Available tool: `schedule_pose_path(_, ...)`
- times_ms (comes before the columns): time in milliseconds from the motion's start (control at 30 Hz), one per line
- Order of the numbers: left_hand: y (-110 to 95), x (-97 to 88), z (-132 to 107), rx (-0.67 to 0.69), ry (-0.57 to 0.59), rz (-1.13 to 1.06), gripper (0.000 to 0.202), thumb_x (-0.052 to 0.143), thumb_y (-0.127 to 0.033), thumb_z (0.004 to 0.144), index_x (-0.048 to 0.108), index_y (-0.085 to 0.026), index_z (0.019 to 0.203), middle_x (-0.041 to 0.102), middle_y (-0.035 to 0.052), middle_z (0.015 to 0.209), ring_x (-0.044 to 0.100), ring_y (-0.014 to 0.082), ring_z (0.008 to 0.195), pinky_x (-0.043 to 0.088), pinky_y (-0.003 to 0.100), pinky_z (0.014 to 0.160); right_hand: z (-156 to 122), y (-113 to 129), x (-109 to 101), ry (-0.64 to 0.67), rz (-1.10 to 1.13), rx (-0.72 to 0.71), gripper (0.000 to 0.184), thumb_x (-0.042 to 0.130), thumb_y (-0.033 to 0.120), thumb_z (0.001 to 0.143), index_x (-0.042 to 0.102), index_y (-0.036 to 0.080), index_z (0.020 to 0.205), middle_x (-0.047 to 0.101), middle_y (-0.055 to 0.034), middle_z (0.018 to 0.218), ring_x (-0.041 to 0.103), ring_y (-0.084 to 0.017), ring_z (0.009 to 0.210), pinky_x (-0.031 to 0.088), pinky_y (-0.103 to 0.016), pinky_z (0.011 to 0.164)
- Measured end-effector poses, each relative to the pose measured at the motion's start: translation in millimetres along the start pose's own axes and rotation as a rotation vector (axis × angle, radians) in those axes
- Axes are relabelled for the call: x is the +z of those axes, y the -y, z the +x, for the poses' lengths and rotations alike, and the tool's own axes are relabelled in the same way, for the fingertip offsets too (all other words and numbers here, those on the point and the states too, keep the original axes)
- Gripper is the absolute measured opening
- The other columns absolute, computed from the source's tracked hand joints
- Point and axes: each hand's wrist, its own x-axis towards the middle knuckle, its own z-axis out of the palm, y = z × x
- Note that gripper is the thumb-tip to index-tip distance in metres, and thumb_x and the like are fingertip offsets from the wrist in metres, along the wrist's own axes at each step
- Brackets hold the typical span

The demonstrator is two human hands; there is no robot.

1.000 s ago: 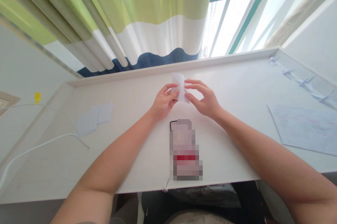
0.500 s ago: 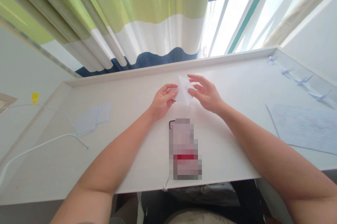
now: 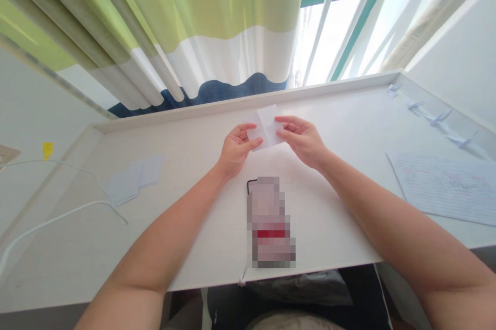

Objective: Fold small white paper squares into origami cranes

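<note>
Nearest to the person, by the front edge of the white desk, a blurred phone-like object is lying flat, its long side pointing away from the body. Just beyond it, both hands are meeting over the middle of the desk. The left hand is pinching the left edge of a small folded white paper - its grip is closing on the paper with the thumb on top and the other fingers curled below. The right hand is gripping the right edge in the same way, with thumb and forefinger pressing together. The paper is therefore sitting between the two grips and rising a little above the fingertips. Whether it is touching the desk, I cannot tell.

To the left, well apart from the hands, a few small white paper squares are lying overlapped, and a white cable is curving across the near left corner. To the right, a lined written sheet is lying flat. Behind it, small folded paper figures are standing in a row along the right rim. Farthest away, a green, white and blue curtain is hanging behind the desk, beside a bright window.
</note>
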Motion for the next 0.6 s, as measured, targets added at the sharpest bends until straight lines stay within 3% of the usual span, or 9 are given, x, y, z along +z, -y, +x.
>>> schedule_pose_path(233, 6.2, 0.9, -2.7, 0.020, -0.022, 0.055, 0.045, 0.100, -0.038, 0.069, 0.078, -0.023, 0.105, 0.083, 0.0047, 0.102, 0.078, 0.0225, 0.098, 0.061, 0.042, 0.095, -3.3, 4.1, 3.6, 0.065, -0.010, 0.015, 0.048, 0.099, 0.041, 0.072, 0.082, 0.026, 0.115, 0.081, -0.0045, 0.106, 0.074, -0.020, 0.096, 0.062, -0.040, 0.090)
schedule_pose_path(400, 5.0, 3.3, -4.0, 0.026, -0.016, 0.031, 0.045, 0.102, -0.037, 0.067, 0.080, -0.025, 0.104, 0.084, 0.0023, 0.099, 0.079, 0.0213, 0.095, 0.063, 0.039, 0.092, -5.4, 7.0, 5.6, 0.103, -0.062, -0.006, 0.046, 0.096, 0.044, 0.076, 0.083, 0.025, 0.115, 0.082, -0.0048, 0.105, 0.074, -0.018, 0.092, 0.063, -0.039, 0.090)
schedule_pose_path(600, 4.5, 4.5, -5.7, -0.022, -0.031, 0.024, 0.041, 0.102, -0.038, 0.067, 0.082, -0.023, 0.099, 0.085, 0.0034, 0.096, 0.079, 0.0193, 0.087, 0.063, 0.037, 0.088, -7.1, 8.7, 4.9, 0.159, -0.193, 0.004, 0.043, 0.089, 0.056, 0.083, 0.083, 0.026, 0.113, 0.080, -0.0024, 0.090, 0.074, -0.019, 0.086, 0.063, -0.041, 0.087)
